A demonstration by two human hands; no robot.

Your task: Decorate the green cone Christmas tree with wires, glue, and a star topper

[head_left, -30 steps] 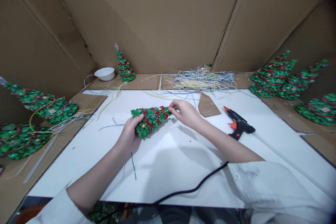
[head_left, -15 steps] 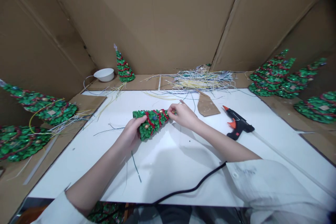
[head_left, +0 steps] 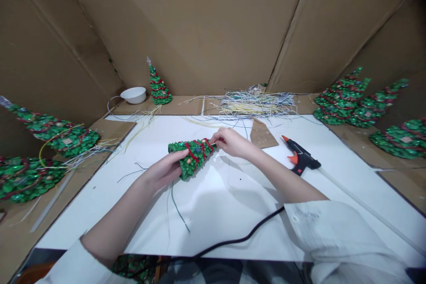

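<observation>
Holding tree (head_left: 191, 159), left hand (head_left: 162, 170), right hand (head_left: 232, 143) (perhaps pinching), inside tabletop (head_left: 213, 213) edges

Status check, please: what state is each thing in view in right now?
Left hand: gripping the held tree's wide end
Right hand: pinching at its narrow end; exactly what is unclear
Held tree: tilted over, red-garlanded
Glue gun: lying on its side, unheld; power unclear
Bowl: upright
Back tree: standing upright
Wire pile: loose, tangled
Cardboard scrap: lying flat
</observation>
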